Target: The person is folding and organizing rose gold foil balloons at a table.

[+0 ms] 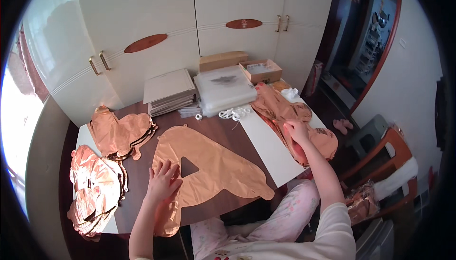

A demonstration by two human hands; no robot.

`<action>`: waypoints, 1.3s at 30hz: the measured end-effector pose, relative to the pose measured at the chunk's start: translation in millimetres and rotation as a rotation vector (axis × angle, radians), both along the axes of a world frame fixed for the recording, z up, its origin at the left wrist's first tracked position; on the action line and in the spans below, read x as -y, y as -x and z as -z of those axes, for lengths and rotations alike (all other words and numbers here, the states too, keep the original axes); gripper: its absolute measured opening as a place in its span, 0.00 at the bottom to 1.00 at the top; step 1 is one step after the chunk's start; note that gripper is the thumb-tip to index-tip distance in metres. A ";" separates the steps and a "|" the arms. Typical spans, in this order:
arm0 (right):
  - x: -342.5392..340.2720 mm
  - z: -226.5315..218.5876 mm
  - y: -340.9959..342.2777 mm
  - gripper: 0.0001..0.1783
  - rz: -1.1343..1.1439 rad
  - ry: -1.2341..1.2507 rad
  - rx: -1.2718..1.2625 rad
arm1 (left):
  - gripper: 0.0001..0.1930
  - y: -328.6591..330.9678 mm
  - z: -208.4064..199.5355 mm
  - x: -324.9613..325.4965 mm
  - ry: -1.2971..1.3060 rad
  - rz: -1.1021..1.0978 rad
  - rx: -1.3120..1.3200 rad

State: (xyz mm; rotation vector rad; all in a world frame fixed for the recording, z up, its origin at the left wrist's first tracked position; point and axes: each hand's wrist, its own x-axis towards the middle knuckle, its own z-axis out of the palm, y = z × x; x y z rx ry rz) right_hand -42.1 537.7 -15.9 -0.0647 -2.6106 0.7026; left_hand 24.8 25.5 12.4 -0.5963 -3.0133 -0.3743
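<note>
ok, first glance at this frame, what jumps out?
A flat rose-gold foil letter balloon lies mid-table, with the left hand pressed flat on it. The right hand reaches into a pile of foil balloons at the table's right. More foil balloon stacks sit at the left edge.

A flat foil balloon (209,170) lies on the table (228,134) before the person, with the left hand (162,180) resting on its left part. To its left lie 2 piles of flat balloons, one (121,134) behind the other (95,189). Right of it a board (270,151) lies across the table's right edge, and on the board's right side sits another heap of balloons (289,117), with the right hand (297,131) on it. Behind, against the cupboard doors (156,27), stand a stack of sheets (168,91), a stack of bags (223,89) right of it, and 2 boxes (240,65) further back.
</note>
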 end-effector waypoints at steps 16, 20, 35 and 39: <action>226.1 -96.7 -61.6 0.07 -0.531 0.022 -0.370 | 0.22 13.8 6.7 6.8 -0.060 0.014 -0.100; 277.3 -65.9 -59.0 0.08 -0.604 -0.070 -0.212 | 0.19 16.0 -16.1 -8.4 -0.737 -0.160 0.028; 237.4 -43.3 -60.5 0.23 -0.664 -0.194 0.096 | 0.27 34.7 2.7 -6.0 0.042 -0.079 -0.384; 190.8 -33.2 -66.8 0.24 -0.652 -0.246 0.207 | 0.34 26.7 -6.2 -14.9 0.109 0.278 -0.057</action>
